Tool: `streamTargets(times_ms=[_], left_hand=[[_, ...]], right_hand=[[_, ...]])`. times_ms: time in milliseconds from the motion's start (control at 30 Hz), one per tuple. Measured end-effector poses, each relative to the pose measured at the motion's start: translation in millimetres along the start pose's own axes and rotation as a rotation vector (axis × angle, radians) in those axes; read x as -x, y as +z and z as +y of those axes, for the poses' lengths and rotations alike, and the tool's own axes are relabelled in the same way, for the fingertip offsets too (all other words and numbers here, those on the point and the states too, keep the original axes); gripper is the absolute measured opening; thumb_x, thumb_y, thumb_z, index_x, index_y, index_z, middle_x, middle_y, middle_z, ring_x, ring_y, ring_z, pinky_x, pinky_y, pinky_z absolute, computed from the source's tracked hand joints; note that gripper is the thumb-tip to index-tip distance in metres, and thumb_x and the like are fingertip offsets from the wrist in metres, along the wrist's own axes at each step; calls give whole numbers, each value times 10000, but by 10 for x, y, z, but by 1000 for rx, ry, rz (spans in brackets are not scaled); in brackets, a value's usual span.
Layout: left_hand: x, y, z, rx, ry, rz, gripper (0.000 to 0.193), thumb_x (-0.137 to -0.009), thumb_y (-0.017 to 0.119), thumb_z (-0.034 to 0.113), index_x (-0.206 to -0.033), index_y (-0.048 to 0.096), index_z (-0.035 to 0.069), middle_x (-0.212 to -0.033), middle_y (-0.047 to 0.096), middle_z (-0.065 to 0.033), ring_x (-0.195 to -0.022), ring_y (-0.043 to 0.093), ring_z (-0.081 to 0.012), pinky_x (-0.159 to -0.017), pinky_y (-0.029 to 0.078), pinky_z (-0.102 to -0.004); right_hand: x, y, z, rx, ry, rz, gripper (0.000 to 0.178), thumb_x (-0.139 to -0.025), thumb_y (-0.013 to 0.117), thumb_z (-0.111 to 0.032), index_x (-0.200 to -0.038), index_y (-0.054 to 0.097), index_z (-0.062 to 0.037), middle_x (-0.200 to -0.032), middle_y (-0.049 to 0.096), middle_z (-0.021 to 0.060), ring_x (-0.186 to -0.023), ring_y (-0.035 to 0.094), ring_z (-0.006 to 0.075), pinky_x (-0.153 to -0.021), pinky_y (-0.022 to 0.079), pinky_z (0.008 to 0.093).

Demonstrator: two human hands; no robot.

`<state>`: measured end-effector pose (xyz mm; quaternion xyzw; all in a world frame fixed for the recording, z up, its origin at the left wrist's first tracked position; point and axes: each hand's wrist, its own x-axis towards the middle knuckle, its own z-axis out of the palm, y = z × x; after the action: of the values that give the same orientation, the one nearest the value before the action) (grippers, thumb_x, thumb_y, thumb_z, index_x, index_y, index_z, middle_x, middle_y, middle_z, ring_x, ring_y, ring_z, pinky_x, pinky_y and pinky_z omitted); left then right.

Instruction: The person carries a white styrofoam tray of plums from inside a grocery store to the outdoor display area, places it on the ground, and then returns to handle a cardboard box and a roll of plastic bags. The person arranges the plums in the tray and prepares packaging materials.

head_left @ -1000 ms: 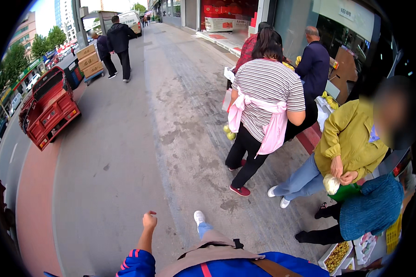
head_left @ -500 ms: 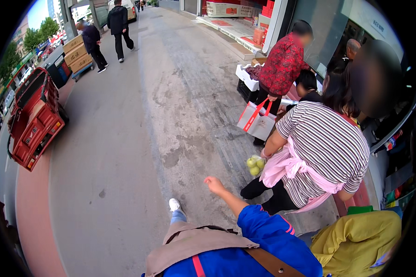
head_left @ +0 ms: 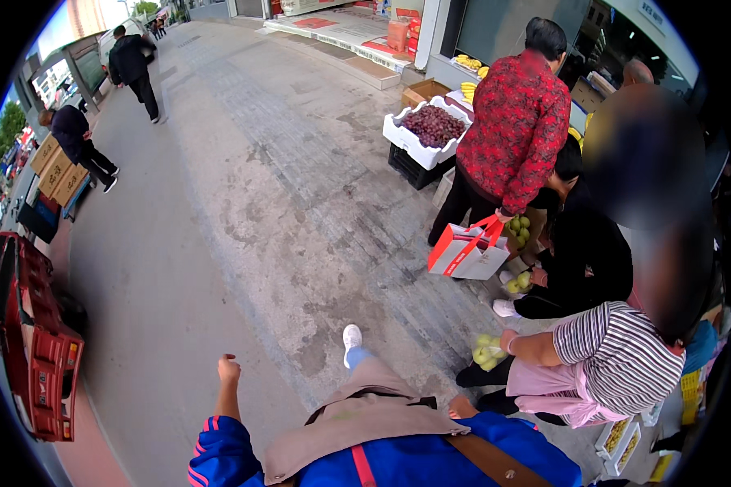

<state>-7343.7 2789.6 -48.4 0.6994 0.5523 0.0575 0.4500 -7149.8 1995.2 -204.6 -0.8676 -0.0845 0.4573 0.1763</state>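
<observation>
Holds the bare left hand [head_left: 229, 368] out at near left, over grey paved ground [head_left: 244, 276], with fingers curled in narrow; cannot tell about the hidden palm side. Wears a blue sleeve with pink stripes [head_left: 219, 446] on that arm. Carries the bare right hand [head_left: 463, 407] low beside the body, partly hidden, right of a beige cloth flap [head_left: 365, 426]; cannot tell its grip. Sets a white shoe [head_left: 352, 335] forward between the hands.

Shows nearest to the right hand, slightly farther and apart from it, a clear plastic bag of round green fruit [head_left: 487, 354], gripped by a person in a striped shirt [head_left: 625, 357] with pink cloth tied around the waist. Shows beyond these a crouching person in black [head_left: 589, 252], then a person in a red floral jacket [head_left: 516, 122] holding a white-and-red carrier bag [head_left: 469, 253]. Reveals, farther and to the left of that jacket, a white box of dark red grapes [head_left: 395, 132] atop a black crate [head_left: 414, 170]. Includes, at left, a red open-backed cargo vehicle [head_left: 45, 349]; beyond it, stacked brown cartons [head_left: 55, 170] beside a person in dark clothes [head_left: 71, 134].
</observation>
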Motion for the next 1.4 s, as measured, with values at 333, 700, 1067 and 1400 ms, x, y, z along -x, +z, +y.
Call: streamTargets(times_ms=[333, 700, 1067, 1400], left_hand=[[-2359, 511, 2925, -282, -49, -265, 177, -756, 465, 19, -876, 590, 56, -579, 585, -96, -473, 566, -165, -468, 466, -300], [-5055, 1087, 4022, -736, -339, -537, 199, -676, 539, 152, -817, 654, 72, -749, 633, -155, -750, 614, -309, -669, 492, -369], [-10381, 2938, 10339, -900, 627, -166, 220, -609, 488, 28, -779, 622, 68, -788, 622, -183, -777, 597, -321, -676, 465, -393], [-10804, 6687, 13510, -993, 917, -652, 228, -629, 532, 9, -838, 584, 85, -827, 552, -154, -794, 547, -330, -701, 446, -401]], right_hand=[[-2509, -2119, -4136, -811, 681, 211, 262, -810, 438, -217, -686, 576, -31, -592, 590, 125, -452, 559, 217, -413, 455, 362], [-4932, -5843, -8999, -715, -231, 290, 158, -817, 482, -142, -898, 576, -44, -644, 557, 37, -472, 505, 112, -448, 409, 274], [-5937, -6125, -8192, -983, 1056, 170, 198, -823, 467, -148, -799, 576, 15, -638, 596, 168, -469, 583, 259, -366, 471, 389], [-8537, -8317, -8967, -1381, 826, 415, 217, -745, 457, -100, -879, 628, -84, -687, 606, 141, -513, 586, 246, -460, 480, 366]])
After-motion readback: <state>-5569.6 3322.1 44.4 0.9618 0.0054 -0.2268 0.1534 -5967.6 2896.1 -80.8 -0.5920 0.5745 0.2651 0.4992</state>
